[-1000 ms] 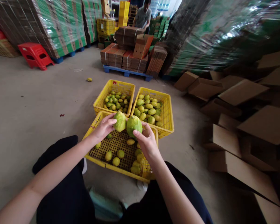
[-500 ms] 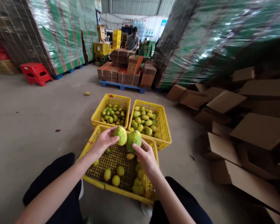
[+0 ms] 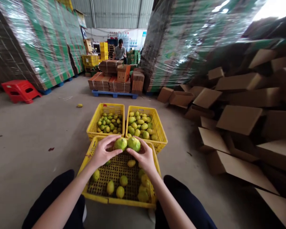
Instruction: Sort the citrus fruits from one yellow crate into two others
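My left hand (image 3: 105, 152) is closed around a green-yellow lemon (image 3: 120, 144), thumb below and fingers over the far side. A second lemon, greener (image 3: 133, 144), sits in the grip of my right hand (image 3: 144, 156). The two fruits are side by side, close together, above the near yellow crate (image 3: 102, 199). Inside that crate several loose lemons lie on the perforated bottom, among them a yellowish one (image 3: 131, 163) and a greener one (image 3: 123, 180). More lie along its right side, partly hidden by my right forearm.
Behind the near crate stand two yellow crates of lemons, one left (image 3: 88, 129) and one right (image 3: 166, 140). Cardboard boxes (image 3: 238, 119) are heaped on the right. A red stool (image 3: 20, 90), a stray lemon (image 3: 79, 105) and a blue pallet (image 3: 114, 94) are farther off; a person (image 3: 120, 51) sits behind the pallet.
Both lemons have been turned in my fingers and now show their ends more. My hands have come closer together. The view has shifted right and tilted up slightly.
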The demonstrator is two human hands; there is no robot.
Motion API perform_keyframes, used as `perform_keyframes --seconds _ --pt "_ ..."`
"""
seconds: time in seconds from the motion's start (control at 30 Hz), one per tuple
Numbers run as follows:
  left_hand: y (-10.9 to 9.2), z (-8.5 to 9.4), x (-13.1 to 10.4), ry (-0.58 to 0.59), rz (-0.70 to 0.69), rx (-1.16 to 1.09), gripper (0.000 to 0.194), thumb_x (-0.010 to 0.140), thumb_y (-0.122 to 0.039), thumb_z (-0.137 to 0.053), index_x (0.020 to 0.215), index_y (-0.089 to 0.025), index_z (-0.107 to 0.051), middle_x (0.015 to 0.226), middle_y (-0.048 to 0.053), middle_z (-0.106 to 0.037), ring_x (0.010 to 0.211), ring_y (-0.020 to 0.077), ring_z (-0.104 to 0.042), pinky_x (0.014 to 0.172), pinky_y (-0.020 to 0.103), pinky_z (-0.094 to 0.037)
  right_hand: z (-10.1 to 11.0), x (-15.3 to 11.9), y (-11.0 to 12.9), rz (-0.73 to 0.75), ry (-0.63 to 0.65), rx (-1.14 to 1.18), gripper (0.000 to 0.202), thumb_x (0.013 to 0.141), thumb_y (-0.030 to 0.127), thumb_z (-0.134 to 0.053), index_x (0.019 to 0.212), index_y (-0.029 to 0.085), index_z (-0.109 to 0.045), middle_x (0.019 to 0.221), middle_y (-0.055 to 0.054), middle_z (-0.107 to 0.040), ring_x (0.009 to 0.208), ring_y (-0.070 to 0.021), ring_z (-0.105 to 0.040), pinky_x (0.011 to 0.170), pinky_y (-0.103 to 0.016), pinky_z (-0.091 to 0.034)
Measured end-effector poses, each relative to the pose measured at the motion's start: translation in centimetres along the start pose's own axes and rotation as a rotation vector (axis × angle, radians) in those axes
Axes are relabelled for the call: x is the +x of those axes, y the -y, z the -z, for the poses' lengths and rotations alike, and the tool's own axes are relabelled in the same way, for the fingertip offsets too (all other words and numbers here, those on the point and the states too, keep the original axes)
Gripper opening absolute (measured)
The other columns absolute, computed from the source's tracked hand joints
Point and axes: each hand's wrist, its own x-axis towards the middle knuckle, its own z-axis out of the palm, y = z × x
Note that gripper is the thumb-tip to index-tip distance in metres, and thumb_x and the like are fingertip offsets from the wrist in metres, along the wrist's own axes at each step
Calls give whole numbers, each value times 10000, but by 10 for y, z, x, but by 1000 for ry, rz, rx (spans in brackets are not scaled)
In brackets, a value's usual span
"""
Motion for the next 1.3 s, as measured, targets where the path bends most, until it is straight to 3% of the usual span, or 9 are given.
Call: perform_keyframes --seconds 0.27,0.43,0.6,0.73,0.8,0.93,1.03,1.17,1.3 --pt "-1 -4 -3 -25 74 -147 463 664 -240 -860 1115 -244 -756 1258 76 -628 1141 238 -636 943 351 -578 -2 -9 -3 -39 -45 9 614 654 448 -844 1199 221 -674 1158 -80 -731 1082 -291 -677 986 -471 -533" --pt "3 -6 -4 -106 272 -474 431 702 -207 -838 1123 -213 -745 1146 62 -681 1052 181 -662 901 252 -561 -7 -11 -7 -82 -57 87 506 642 480 -843 1064 228 -725 1100 -60 -735 1088 -289 -651 1009 -471 -497" --pt "14 -21 -8 -220 601 -850 220 842 -213 -710 1048 -140 -696 1021 103 -724 907 198 -699 795 298 -589 -19 -14 -6 -348 -29 408 453 743 652 -685 874 220 -724 894 -34 -752 915 -249 -679 794 -374 -574" --pt "12 -30 -7 -245 750 -987 173 896 -239 -644 1009 -109 -664 951 117 -720 835 184 -702 758 282 -597 -29 -17 -9 -596 -35 703 389 777 571 -689 892 199 -698 807 -39 -739 848 -250 -698 651 -346 -586" --pt "7 -29 -5 -294 797 -1001 137 895 -238 -638 960 -118 -644 851 82 -707 685 142 -683 638 235 -588 -29 -16 -9 -645 -48 760 345 789 522 -686 880 190 -688 757 -41 -729 818 -252 -702 625 -347 -584" --pt "-3 -19 0 -349 859 -1033 293 950 -402 -505 854 -138 -587 677 30 -639 358 62 -467 333 169 -390 -24 -16 -6 -627 -32 752 412 786 587 -655 879 187 -683 744 -53 -729 794 -259 -703 607 -352 -580" --pt "-6 -12 1 -347 849 -1120 405 971 -466 -383 829 -134 -567 615 16 -585 339 56 -420 325 164 -359 -23 -17 -2 -587 52 731 527 741 681 -652 874 172 -695 759 -73 -730 810 -268 -701 612 -351 -579" --pt "-5 -9 1 -304 852 -1174 419 965 -473 -359 843 -129 -565 622 11 -566 371 63 -445 358 169 -394 -26 -20 0 -554 76 720 484 645 598 -774 880 183 -695 783 -53 -737 832 -266 -697 639 -347 -579" --pt "-6 -9 1 -272 856 -1173 398 954 -468 -373 846 -135 -563 627 7 -560 372 65 -441 356 173 -389 -27 -20 0 -544 74 693 453 684 603 -743 869 195 -675 799 -46 -740 854 -263 -698 664 -351 -580"
